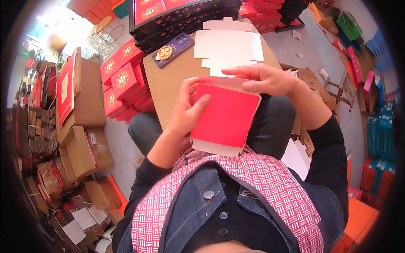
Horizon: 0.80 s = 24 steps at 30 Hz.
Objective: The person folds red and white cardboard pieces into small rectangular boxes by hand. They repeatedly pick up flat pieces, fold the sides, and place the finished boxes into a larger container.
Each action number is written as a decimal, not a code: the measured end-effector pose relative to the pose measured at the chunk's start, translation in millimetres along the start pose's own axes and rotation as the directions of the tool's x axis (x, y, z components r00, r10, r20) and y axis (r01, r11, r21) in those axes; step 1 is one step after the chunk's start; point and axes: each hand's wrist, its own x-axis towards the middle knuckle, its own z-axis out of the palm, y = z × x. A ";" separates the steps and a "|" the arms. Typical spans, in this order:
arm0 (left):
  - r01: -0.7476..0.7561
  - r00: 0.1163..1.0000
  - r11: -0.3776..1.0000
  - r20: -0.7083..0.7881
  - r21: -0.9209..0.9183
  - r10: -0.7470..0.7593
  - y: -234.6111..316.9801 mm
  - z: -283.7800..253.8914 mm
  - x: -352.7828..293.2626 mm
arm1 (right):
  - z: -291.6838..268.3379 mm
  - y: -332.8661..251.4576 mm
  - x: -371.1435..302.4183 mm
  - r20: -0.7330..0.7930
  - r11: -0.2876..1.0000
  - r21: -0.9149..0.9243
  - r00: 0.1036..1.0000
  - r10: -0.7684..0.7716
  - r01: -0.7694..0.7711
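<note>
over our lap (274,122), we grip the box (225,118) with the left hand (188,105), right hand (268,80) loosely spread at its top. it looks light and easily creased; we'd hold its sides.

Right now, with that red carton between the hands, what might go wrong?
The red carton looks like thin card, so pressure from the left hand gripping its side, or the right hand at its top edge, might crease it. The phone lies near the left edge of the cardboard surface; a bump could knock it off. The unevenly stacked red boxes alongside might slide if nudged.
</note>
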 end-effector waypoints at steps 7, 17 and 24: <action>0.128 0.991 0.980 -0.019 -0.153 -0.132 13.3 0.1 23.9 | 17.9 14.1 4.7 -0.262 0.996 0.082 0.964 0.048 -0.027; 0.097 0.976 0.959 -0.164 -0.267 -0.144 -4.6 -7.0 28.5 | 55.5 39.8 12.7 -0.574 0.897 0.351 0.818 -0.021 0.269; 0.120 0.965 0.961 -0.200 -0.250 -0.172 0.9 0.2 24.0 | 60.8 41.7 19.5 -0.648 0.872 0.405 0.759 0.062 0.274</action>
